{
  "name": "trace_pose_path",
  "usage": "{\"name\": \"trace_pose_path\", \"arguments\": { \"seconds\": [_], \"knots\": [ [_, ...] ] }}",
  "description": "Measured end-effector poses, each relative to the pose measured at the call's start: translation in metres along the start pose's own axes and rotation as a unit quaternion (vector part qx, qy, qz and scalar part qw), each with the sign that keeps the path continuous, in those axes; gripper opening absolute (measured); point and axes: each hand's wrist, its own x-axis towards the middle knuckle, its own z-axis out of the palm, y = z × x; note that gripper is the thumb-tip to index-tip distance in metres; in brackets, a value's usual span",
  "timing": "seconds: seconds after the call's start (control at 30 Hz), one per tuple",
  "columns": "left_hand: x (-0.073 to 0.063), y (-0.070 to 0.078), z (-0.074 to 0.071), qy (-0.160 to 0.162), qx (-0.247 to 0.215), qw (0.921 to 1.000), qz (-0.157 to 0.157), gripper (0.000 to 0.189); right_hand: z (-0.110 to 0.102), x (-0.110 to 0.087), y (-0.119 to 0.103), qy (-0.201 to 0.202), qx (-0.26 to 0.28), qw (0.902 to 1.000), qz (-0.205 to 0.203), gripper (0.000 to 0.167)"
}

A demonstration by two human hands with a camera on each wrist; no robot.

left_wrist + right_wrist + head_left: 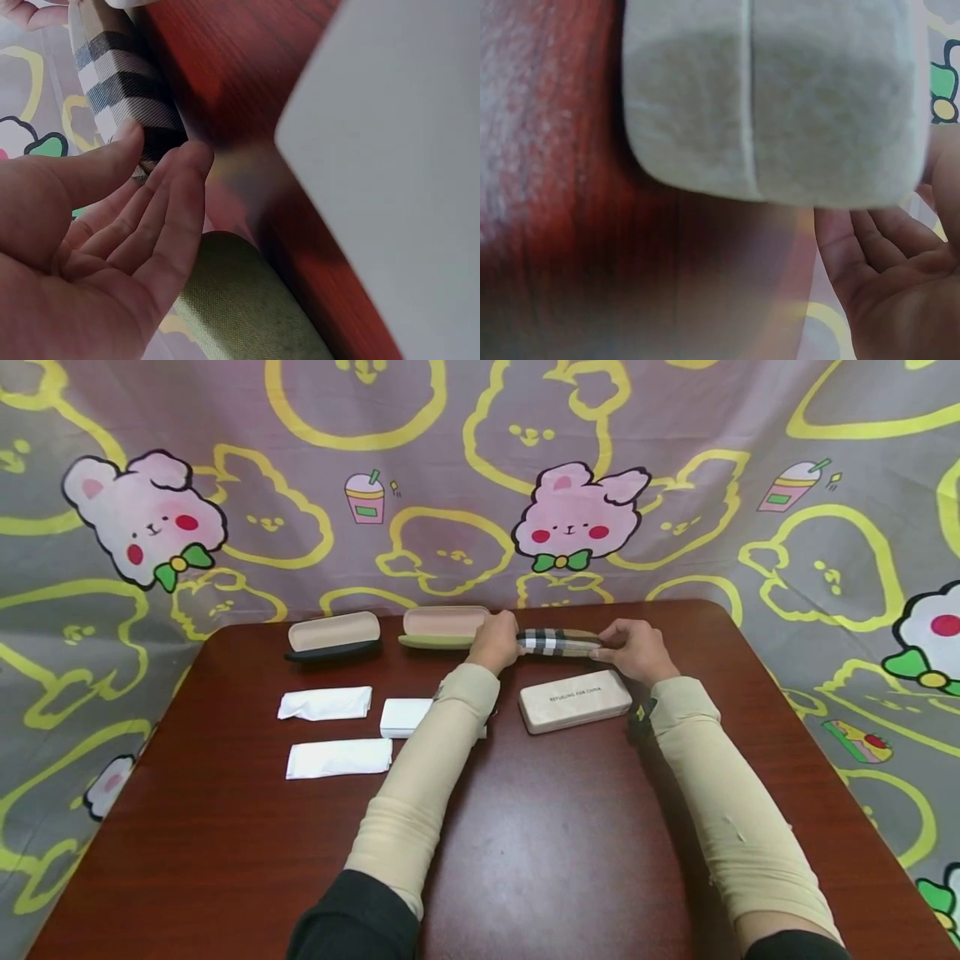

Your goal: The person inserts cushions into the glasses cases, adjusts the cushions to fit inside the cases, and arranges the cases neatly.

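Observation:
A plaid glasses case [558,642] lies near the table's back edge, between both hands. At its left end, my left hand [495,643] pinches it between thumb and fingers; the left wrist view shows the black-and-white checks [131,86] at the fingertips. My right hand [636,647] grips the opposite end with thumb and index finger. In the right wrist view, a beige glasses case [780,105] hides the right fingertips. That beige case [576,702], with printed lettering, lies shut in front of the plaid one. Just left of my left hand, an open green glasses case [438,642] shows its pale lining.
An open black glasses case [333,650] stands at the back left. Two white wrapped packets [326,702] lie in front of it. A white box [405,717] is partly covered by my left forearm. A patterned curtain [450,485] hangs behind the table [555,843].

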Motion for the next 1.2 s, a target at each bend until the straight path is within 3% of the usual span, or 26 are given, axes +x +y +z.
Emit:
{"name": "trace_pose_path", "arguments": {
  "seconds": [0.4,0.6,1.0,1.2],
  "knots": [
    [-0.004,0.003,-0.002,0.021,0.006,0.9997,-0.013,0.029,0.001,-0.002,0.003,0.009,0.015,0.9998,0.012,0.033],
    [-0.007,0.003,-0.005,0.015,-0.002,0.9996,-0.022,0.028,0.003,-0.002,0.002,0.008,0.008,0.9999,0.01,0.035],
    [-0.009,-0.003,-0.005,0.014,0.003,0.9999,-0.008,0.025,-0.006,-0.004,0.0,-0.021,-0.007,0.9997,0.01,0.036],
    [-0.015,-0.008,-0.013,0.015,0.005,0.9997,0.017,0.018,-0.012,-0.008,-0.009,0.006,-0.012,0.9999,0.002,0.032]
  ]
}}
